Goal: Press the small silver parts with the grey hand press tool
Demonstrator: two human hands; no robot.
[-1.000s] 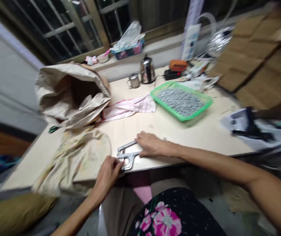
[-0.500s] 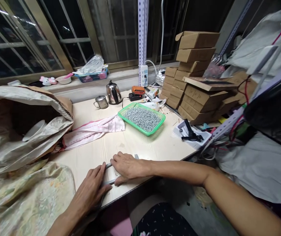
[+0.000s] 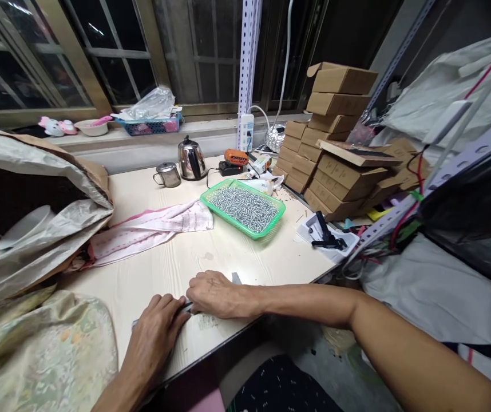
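Near the front edge of the table, thin grey strips point(image 3: 186, 306) run between my two hands. My left hand point(image 3: 155, 323) is closed over their left part, thumb and fingertips pinching close to the right hand. A short grey end also shows just left of its knuckles. My right hand point(image 3: 212, 293) is closed with fingers curled round the strips, its knuckles up. Past its wrist a flat grey end point(image 3: 236, 278) sticks out on the table. My hands cover most of the strips, so their full shape is hidden.
A green basket point(image 3: 252, 233) full of small metal pins stands beyond my hands. Behind it are a kettle point(image 3: 192, 160), a metal cup point(image 3: 168, 175) and an orange battery point(image 3: 236, 157). Cardboard boxes point(image 3: 340, 177) are stacked right; an open sack point(image 3: 78, 171) and a pink-white cloth point(image 3: 155, 229) lie left.
Two grey strips lay apart between my hands; now they are close together in one line. My fingers have closed in, and the view has turned slightly.
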